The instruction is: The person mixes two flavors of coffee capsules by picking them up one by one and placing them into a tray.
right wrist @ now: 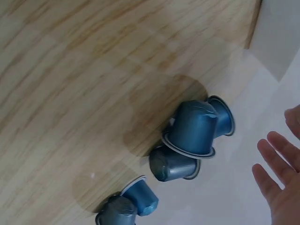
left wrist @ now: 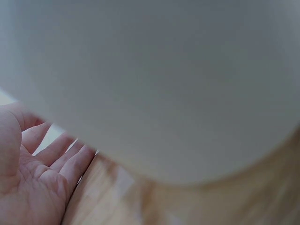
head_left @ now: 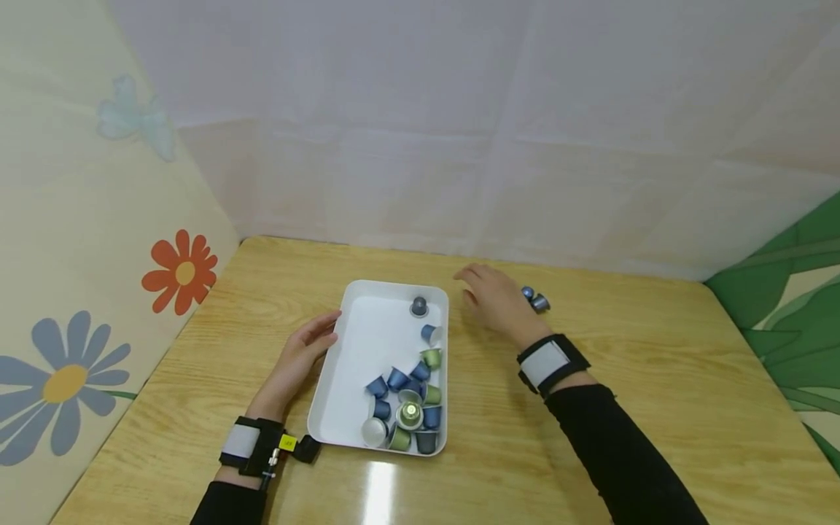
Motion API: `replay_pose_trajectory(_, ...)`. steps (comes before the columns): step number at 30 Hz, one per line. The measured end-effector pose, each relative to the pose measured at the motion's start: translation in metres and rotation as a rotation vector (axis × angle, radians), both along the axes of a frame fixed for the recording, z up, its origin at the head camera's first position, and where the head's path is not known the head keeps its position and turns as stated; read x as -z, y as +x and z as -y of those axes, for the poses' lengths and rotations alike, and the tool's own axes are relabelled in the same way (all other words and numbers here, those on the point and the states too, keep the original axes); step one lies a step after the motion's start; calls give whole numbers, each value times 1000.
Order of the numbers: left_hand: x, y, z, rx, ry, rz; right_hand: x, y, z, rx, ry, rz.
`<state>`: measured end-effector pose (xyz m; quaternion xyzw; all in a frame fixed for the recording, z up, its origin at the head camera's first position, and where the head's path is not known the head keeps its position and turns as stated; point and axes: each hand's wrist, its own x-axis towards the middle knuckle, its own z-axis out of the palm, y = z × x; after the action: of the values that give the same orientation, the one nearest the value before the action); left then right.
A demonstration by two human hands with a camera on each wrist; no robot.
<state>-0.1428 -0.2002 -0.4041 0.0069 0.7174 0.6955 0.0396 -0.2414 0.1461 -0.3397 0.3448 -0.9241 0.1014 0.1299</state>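
A white tray (head_left: 377, 328) lies on the table with several coffee capsules in it, blue, green and grey, mostly bunched toward its near right corner. One dark grey capsule (head_left: 418, 306) sits apart near the tray's far right corner. At the tray's left side my left hand (head_left: 302, 357) touches the edge with relaxed fingers. My right hand (head_left: 495, 299) hovers right of the tray, empty, its fingers (right wrist: 274, 159) loosely extended. Beside it stand a blue capsule (right wrist: 192, 129), another blue capsule (right wrist: 224, 116) and a grey capsule (right wrist: 172, 164), partly hidden by the hand in the head view.
A second small group, a blue capsule (right wrist: 140, 197) and a dark capsule (right wrist: 116, 212), lies on the wooden table (head_left: 656, 350). A white cloth (head_left: 420, 182) hangs along the table's back edge. Flower-patterned panels (head_left: 65, 383) border the left side.
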Motion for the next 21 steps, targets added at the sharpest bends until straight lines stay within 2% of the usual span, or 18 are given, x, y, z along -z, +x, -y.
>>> replay_pose_trajectory(7,1,1,-3,12,5,7,5,0,-5,95,102,91)
replay_pose_trajectory(14,-1,1,-6,22,8,10,14,4,-14,152,174,161)
replay_pose_trajectory(21,-1,0,-7,22,14,12,22,6,-18,118,161,172)
